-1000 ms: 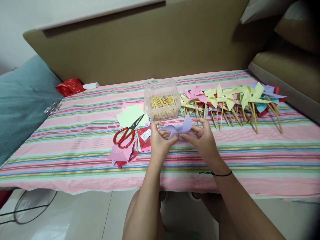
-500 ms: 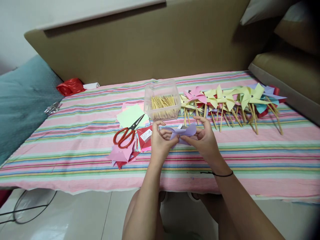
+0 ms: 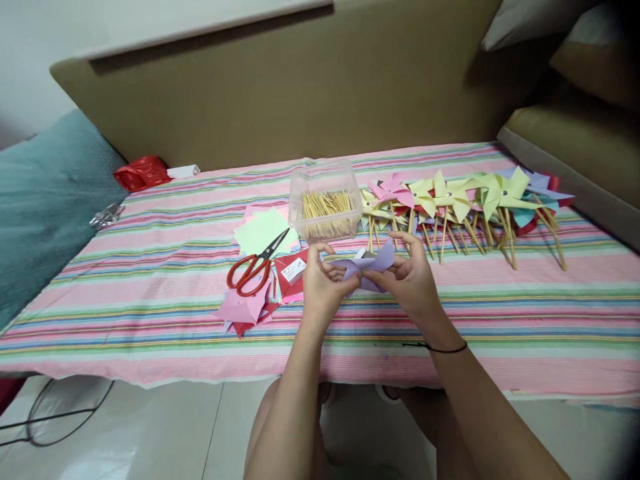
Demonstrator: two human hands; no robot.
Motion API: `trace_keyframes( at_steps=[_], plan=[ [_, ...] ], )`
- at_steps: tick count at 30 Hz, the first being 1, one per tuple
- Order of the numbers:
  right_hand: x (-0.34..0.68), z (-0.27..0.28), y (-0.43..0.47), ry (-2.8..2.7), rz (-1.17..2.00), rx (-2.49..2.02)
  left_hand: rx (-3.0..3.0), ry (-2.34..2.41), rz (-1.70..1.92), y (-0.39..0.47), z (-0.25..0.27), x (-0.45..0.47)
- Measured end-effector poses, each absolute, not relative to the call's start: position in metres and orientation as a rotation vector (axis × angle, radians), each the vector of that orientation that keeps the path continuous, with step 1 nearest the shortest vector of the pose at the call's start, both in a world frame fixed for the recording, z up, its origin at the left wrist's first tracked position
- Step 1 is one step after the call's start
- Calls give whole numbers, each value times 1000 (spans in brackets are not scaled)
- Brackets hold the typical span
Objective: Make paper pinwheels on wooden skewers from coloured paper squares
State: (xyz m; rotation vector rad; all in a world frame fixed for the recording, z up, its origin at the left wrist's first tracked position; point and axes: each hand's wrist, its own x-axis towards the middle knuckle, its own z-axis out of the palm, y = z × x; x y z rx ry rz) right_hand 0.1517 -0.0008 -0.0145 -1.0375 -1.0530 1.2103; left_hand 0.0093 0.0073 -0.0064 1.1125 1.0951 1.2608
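Left hand (image 3: 323, 277) and right hand (image 3: 407, 270), centre of frame: both pinching one piece of purple paper (image 3: 383, 258), thumbs nearly meeting at its middle. Paper spans the gap between them, seemingly held off the surface, flaps curled.

Risks, judged from the present hold. Pinwheels (image 3: 450, 193), right of centre, overlap in a heap; a careless bump could bend blades. Plastic box (image 3: 325, 173) sits just beyond the fingers; a knock might spill its thin wooden sticks (image 3: 327, 203). Purple paper is the nearest concern: a slipping thumb may let the flaps spring loose; too hard a pinch could crease or tear it.

Materials, large to small. Brown backboard (image 3: 280, 87), top of frame: smooth, flat, dull. Striped cloth (image 3: 175, 287), across the middle: soft-looking, lightly wrinkled. Pinwheels: pointed paper blades, several pale yellow, on slim stems. Box: clear, rectangular, rigid-looking. Scissors (image 3: 263, 257), left of centre: red looped handles, dark pointed blades. White card (image 3: 293, 269), just right of them: small, flat, print illegible. Black cord (image 3: 447, 350), right wrist: thin, one end trailing.
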Motion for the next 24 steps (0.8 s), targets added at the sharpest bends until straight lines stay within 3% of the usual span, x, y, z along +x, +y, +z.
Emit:
trace_keyframes(
  at_steps=[24],
  plan=[
    [152,-21,2,-1034,1416,-1019,1018,982,1172,10,-7,-1]
  ],
)
